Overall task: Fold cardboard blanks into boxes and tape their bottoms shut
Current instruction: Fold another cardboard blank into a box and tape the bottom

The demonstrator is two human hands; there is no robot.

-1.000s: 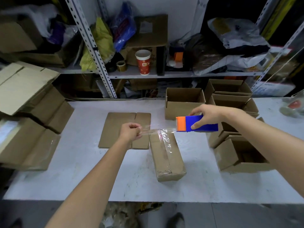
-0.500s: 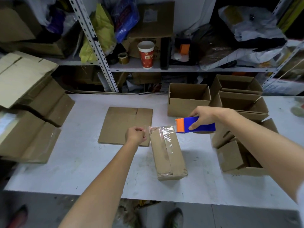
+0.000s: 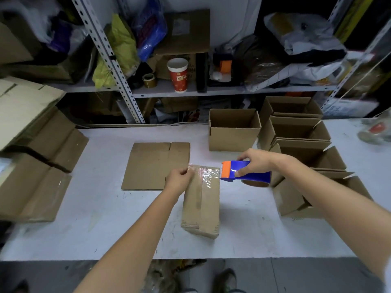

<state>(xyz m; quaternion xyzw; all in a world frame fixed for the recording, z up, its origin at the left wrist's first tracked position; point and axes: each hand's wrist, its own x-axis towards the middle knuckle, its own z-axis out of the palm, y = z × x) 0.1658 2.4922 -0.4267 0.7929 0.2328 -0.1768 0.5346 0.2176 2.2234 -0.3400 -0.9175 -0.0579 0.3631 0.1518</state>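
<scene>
A folded cardboard box (image 3: 202,206) lies bottom up in the middle of the white table (image 3: 101,220). Clear tape (image 3: 208,175) crosses its far end. My left hand (image 3: 178,180) pinches the free end of that tape at the box's far left corner. My right hand (image 3: 252,163) grips a blue and orange tape dispenser (image 3: 245,173) just right of the box's far end, low over the table. A flat cardboard blank (image 3: 152,164) lies behind and left of the box.
Several open finished boxes (image 3: 232,131) stand at the back right and right side of the table. Stacks of flat blanks (image 3: 36,166) fill the left. A metal shelf behind holds a red paper cup (image 3: 178,75), a tape roll and bags.
Both hands have come down toward the box: the stretched tape now lies across its far end, and the dispenser has dropped to just beside the box's right edge.
</scene>
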